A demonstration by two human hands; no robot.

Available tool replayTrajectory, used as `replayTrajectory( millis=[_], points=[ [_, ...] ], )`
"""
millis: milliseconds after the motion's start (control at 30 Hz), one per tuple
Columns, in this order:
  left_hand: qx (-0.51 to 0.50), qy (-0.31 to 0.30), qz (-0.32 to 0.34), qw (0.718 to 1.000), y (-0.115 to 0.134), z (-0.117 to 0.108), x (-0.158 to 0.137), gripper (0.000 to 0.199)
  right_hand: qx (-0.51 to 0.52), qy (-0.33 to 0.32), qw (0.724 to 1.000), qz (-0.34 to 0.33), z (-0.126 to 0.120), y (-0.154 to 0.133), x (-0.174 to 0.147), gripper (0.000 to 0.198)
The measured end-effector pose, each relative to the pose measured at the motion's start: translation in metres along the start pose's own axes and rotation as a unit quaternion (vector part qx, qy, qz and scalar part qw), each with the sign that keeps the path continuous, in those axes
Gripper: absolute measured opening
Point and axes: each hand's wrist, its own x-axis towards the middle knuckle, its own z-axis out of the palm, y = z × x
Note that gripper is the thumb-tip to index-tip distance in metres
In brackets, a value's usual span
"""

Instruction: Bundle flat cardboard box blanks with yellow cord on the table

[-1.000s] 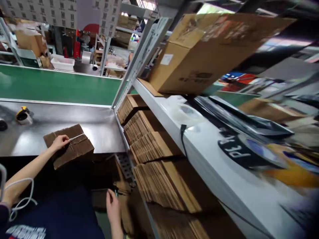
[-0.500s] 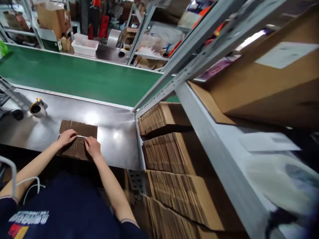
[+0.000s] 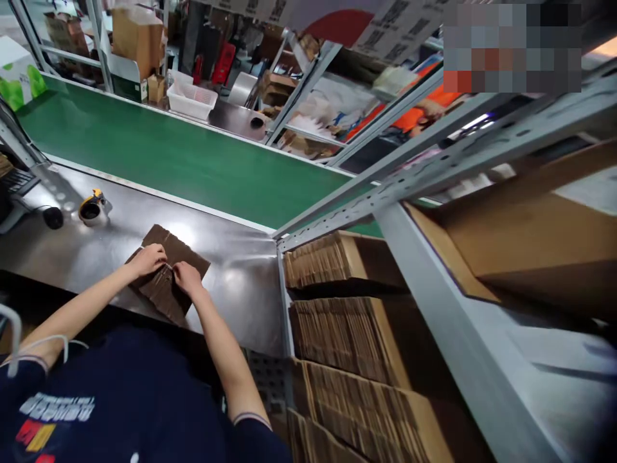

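- Far left on the steel tabletop (image 3: 226, 257), a tape dispenser (image 3: 91, 209) and a small dark round object (image 3: 53, 217) sit well apart from the work, untouched.
- The left hand (image 3: 147, 259) rests on the top of a bundle of flattened cardboard sheets (image 3: 168, 276), which lies flat and turned at an angle near the tabletop's front edge. Its fingers are curled narrow, tips pinching at a thin pale strap that crosses the bundle.
- The right hand (image 3: 187, 278) presses on the same bundle just beside the left, fingers bent close together at the same strap; whether they actually grip it is too small to tell.
- By my reading, the step in hand is freeing or parting the bundle at its strap. The next move would call for a firm pinch on the strap with one hand while the other pins the stack, so the sheets do not slide off the front edge.
- To the right, the shelf rack (image 3: 434, 283) holds rows of more flat cartons (image 3: 337, 257), and the green conveyor belt (image 3: 168, 154) runs behind.
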Motion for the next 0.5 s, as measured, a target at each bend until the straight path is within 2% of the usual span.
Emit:
replayTrajectory(
  millis=[100,200,267,400,500],
  points=[
    [-0.004,0.010,-0.085,0.996,0.006,0.007,-0.012,0.020,0.017,0.012,0.999,0.027,0.005,-0.002,0.009,0.029],
    [-0.056,0.002,-0.164,0.985,0.022,0.016,-0.022,0.031,0.034,0.026,0.998,0.048,0.009,0.000,0.012,0.027],
    [-0.065,-0.001,-0.198,0.978,0.036,0.019,-0.022,0.030,0.032,0.037,0.997,0.059,0.010,0.000,0.011,0.025],
    [-0.014,-0.045,-0.195,0.980,0.049,0.024,-0.008,0.022,0.060,0.064,0.993,0.077,0.017,0.010,0.014,0.016],
    [-0.010,-0.065,-0.175,0.982,0.042,0.026,0.009,0.022,0.144,0.059,0.987,0.040,0.022,0.030,0.024,0.015]
  ],
)
